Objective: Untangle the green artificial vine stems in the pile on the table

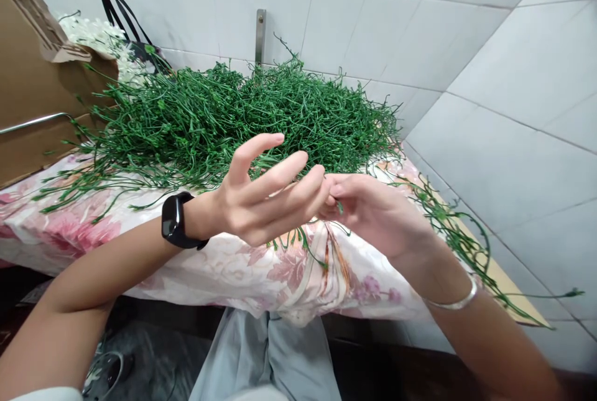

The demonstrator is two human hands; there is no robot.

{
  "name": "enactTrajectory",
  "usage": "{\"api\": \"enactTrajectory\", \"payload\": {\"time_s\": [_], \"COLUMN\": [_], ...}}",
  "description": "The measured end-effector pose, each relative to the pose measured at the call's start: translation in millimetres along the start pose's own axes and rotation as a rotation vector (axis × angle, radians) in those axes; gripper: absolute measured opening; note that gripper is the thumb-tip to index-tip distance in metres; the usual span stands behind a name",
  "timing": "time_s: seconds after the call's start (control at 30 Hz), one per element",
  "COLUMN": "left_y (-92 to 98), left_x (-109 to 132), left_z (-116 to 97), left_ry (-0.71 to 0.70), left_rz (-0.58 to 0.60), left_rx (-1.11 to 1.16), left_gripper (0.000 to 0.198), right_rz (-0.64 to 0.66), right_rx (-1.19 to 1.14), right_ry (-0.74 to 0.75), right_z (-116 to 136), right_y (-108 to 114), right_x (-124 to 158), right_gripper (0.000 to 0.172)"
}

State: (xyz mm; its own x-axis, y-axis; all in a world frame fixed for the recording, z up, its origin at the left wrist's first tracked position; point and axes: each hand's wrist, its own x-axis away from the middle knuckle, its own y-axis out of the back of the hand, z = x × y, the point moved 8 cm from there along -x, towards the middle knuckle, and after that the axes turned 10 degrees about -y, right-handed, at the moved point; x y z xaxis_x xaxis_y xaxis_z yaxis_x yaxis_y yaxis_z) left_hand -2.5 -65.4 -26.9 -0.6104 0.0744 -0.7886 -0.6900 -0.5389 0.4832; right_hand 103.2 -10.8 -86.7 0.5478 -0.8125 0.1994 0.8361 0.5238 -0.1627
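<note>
Closest in you get grey trousers at the bottom edge, then both forearms coming up to meet over the near edge of the table. The left hand, with a black smartwatch on the wrist, has its fingers spread loose and fairly open, fingertips just touching the right hand. The right one, silver bangle on the wrist, is pinched down around a thin green stem, only a tiny bit of which pokes out, so how much it's holding is hard to make out. Whether the left fingers grip the stem too, I can't tell. Under the hands is a floral tablecloth. Further back sits a big pile of green stems, some trailing off the right side. Far left there's a cardboard box, cut off by the frame, with white flowers and a black bag partly hidden behind it, against the tiled wall.
</note>
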Motion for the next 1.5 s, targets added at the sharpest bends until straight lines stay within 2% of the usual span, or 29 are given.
{"api": "enactTrajectory", "payload": {"time_s": [0.1,0.13,0.2,0.3,0.4,0.47,0.57,0.63,0.7,0.83,0.93,1.03,1.17,1.3,1.4,1.5], "left_y": [1.6,1.7,1.2,-4.7,-21.8,-33.5,-45.9,-52.7,-58.6,-65.0,-67.1,-65.7,-57.0,-47.0,-46.7,-48.9], "left_x": [2,3,5,13,26,32,35,36,38,40,41,39,32,25,22,22], "left_z": [0,1,6,27,44,47,44,42,40,37,35,32,30,27,24,23], "left_ry": [0.027,0.046,0.114,0.383,0.692,0.811,0.89,0.918,0.942,0.985,1.009,0.997,0.9,0.802,0.793,0.799], "left_rz": [-0.017,-0.033,-0.081,-0.175,-0.222,-0.204,-0.129,-0.068,-0.014,0.041,0.082,0.112,0.094,0.054,0.066,0.108], "left_rx": [0.008,0.016,0.063,0.266,0.598,0.791,0.974,1.061,1.135,1.228,1.27,1.269,1.189,1.091,1.113,1.137], "left_gripper": [0.011,0.012,0.012,0.012,0.018,0.021,0.023,0.023,0.022,0.018,0.017,0.018,0.02,0.02,0.021,0.018], "right_rz": [0.101,0.089,-0.009,-0.332,-0.715,-0.782,-0.698,-0.65,-0.604,-0.493,-0.452,-0.49,-0.572,-0.651,-0.625,-0.577], "right_rx": [-0.118,-0.093,0.066,0.485,0.938,1.223,1.598,1.758,1.812,1.671,1.592,1.63,1.688,1.693,1.678,1.654], "right_ry": [-0.125,-0.116,-0.002,0.33,0.793,1.048,1.23,1.242,1.179,1.028,0.994,1.095,1.25,1.232,1.277,1.175], "right_z": [-9,-8,3,32,59,61,49,43,41,43,42,41,37,37,36,36], "right_y": [-7,-7,-1,11,5,-12,-31,-34,-31,-19,-15,-19,-28,-30,-32,-27], "right_x": [-1,0,4,22,54,65,64,60,55,49,47,51,60,62,65,60], "right_gripper": [0.02,0.02,0.019,0.021,0.017,0.03,0.039,0.036,0.031,0.022,0.016,0.015,0.016,0.012,0.012,0.013]}}
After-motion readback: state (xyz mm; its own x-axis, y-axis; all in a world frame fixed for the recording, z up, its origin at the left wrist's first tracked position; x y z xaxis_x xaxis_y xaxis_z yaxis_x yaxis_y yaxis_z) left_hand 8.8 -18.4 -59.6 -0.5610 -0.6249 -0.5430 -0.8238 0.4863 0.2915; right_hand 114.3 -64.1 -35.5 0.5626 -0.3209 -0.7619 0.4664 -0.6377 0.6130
